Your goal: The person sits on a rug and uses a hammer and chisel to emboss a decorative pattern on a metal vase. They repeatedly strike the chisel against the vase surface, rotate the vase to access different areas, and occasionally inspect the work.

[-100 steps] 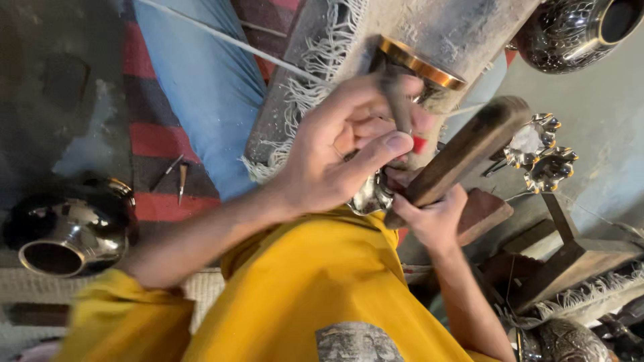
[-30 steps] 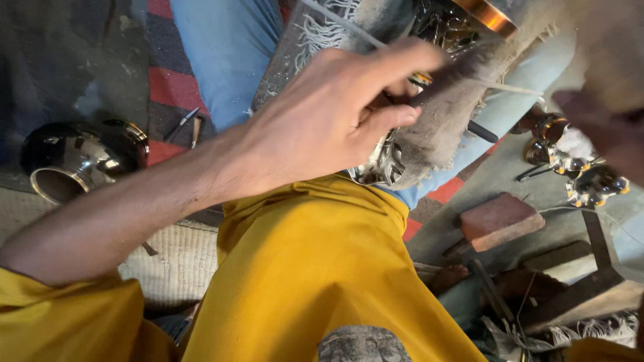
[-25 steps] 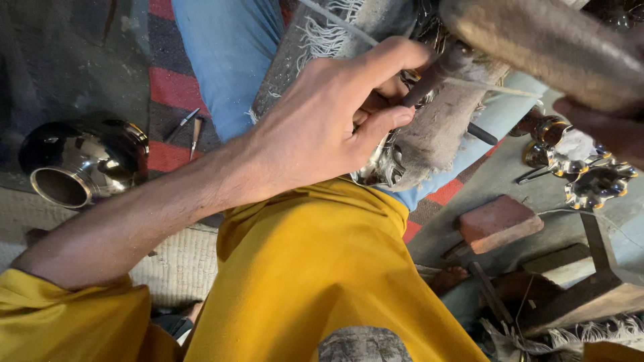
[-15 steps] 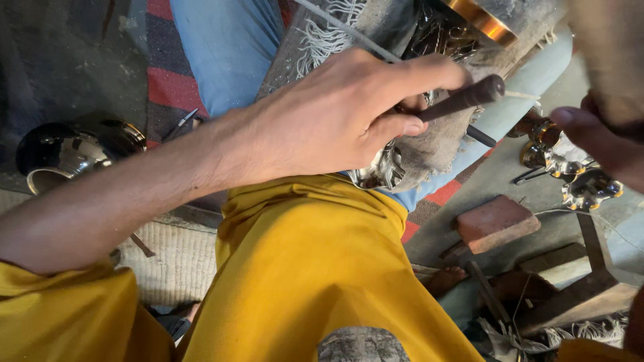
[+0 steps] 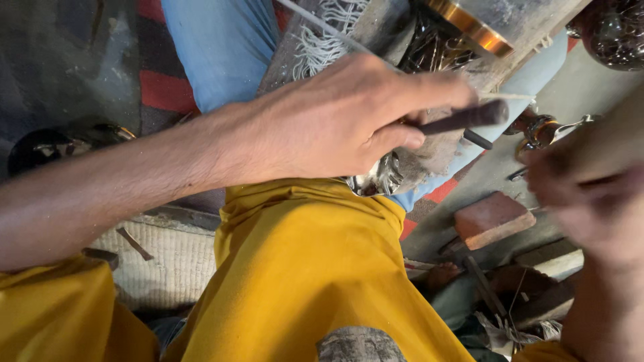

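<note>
Hidden, cropped and blurred items

Right hand point(image 5: 590, 201): motion-blurred, grip unreadable, cut by right edge. Left hand point(image 5: 342, 121): covers most of the embossed metal piece point(image 5: 379, 181) and the rod point(image 5: 463, 118) end inside its fingers. Dark vessel point(image 5: 54, 144): largely behind forearm. Round vessel point(image 5: 614, 33): cropped at top-right corner. Brass-rimmed piece point(image 5: 469, 23): cut by top edge.

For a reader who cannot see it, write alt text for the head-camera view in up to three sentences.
A left hand pinches a dark metal punch against a shiny embossed metal piece resting over a yellow-clad knee. The right hand is a blur at the right edge. A brick lies on the floor below.
</note>
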